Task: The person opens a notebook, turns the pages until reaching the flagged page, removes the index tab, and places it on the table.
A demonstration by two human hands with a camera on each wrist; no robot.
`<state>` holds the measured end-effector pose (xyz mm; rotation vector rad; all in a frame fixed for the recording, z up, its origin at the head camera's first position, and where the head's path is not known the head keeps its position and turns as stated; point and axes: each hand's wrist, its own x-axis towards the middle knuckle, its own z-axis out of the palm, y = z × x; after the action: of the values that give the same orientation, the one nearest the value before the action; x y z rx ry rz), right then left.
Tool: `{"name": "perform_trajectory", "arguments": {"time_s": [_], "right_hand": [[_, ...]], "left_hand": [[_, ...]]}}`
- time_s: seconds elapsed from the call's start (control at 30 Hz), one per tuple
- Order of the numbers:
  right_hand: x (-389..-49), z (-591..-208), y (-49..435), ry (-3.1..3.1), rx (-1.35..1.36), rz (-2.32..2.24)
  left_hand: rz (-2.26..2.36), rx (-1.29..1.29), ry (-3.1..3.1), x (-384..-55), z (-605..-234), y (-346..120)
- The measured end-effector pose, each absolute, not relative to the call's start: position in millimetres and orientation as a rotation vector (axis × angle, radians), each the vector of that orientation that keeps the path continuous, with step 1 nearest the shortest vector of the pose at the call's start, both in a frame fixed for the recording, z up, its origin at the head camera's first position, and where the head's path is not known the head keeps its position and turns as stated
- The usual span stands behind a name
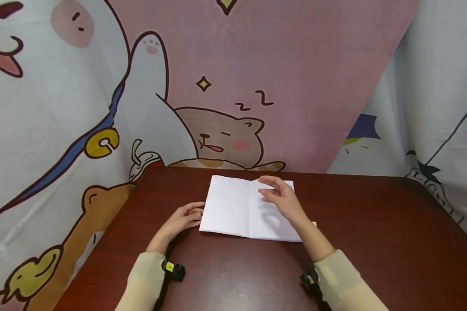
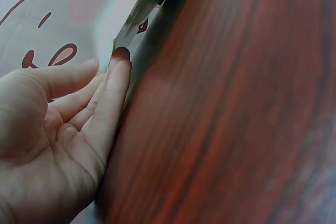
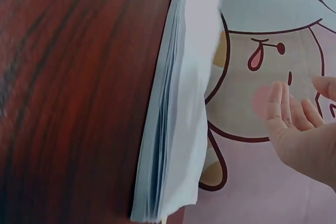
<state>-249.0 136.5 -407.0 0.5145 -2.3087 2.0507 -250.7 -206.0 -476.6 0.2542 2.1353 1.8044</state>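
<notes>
An open notebook (image 1: 233,207) with white lined pages lies flat on the dark red-brown table (image 1: 373,242). My left hand (image 1: 184,218) rests on the table at the notebook's left edge, and its straight fingertips (image 2: 118,64) touch the edge of the pages (image 2: 131,27). My right hand (image 1: 282,196) hovers just above the right-hand page with its fingers relaxed and spread, holding nothing. The right wrist view shows the stack of pages (image 3: 168,129) from the side, with the palm (image 3: 299,135) clear of the paper.
A cartoon-printed cloth backdrop (image 1: 225,138) hangs close behind the table's far edge and wraps round both sides. A small pale yellow object (image 1: 314,223) peeks out by the notebook's right edge. Bare tabletop lies to the right and in front.
</notes>
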Motion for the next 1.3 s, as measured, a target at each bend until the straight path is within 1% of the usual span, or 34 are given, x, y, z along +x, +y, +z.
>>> {"name": "perform_trajectory", "arguments": {"time_s": [0.3, 0.67, 0.97, 1.3], "right_hand": [[-251, -400, 152, -2.319, 0.489, 2.015], [-254, -402, 180, -2.385, 0.405, 1.952], [-254, -408, 202, -2.419, 0.348, 1.912], [-254, -419, 214, -2.444, 0.273, 1.901]], "left_hand": [[1.825, 0.238, 2.132, -248, -476, -208], [1.808, 0.27, 2.139, -248, -478, -209], [1.813, 0.286, 2.126, -249, -478, -209], [1.811, 0.282, 2.13, -249, -476, -208]]}}
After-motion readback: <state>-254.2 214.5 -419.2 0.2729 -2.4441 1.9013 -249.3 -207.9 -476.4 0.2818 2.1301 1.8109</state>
